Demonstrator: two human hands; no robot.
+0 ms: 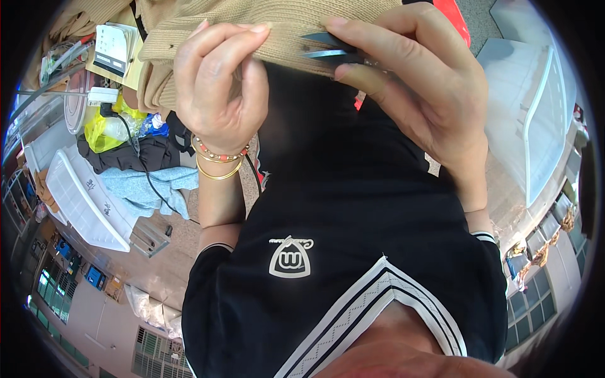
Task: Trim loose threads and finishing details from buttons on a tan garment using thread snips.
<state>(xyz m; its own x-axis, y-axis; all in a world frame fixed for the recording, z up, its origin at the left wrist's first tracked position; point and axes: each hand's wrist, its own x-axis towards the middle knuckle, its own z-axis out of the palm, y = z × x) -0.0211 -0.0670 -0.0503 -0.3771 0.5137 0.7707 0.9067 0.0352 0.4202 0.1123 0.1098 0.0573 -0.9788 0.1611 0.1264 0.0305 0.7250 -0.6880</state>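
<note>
Beige ribbed knit garment (208, 25) across top of frame, left hand (217, 94) fingers pinched shut on its hem, right hand (409, 82) fingers closed around small metal thread snips (331, 47), blades slightly apart at hem, top centre.

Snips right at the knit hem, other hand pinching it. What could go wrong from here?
1. The snips' blades lie against the ribbed edge of the tan knit garment; a slightly deep bite may cut the knit itself.
2. The left hand pinches the hem close beside the blades, so its fingertips could get nicked.
3. The right hand covers most of the snips, hiding the cut line.
</note>
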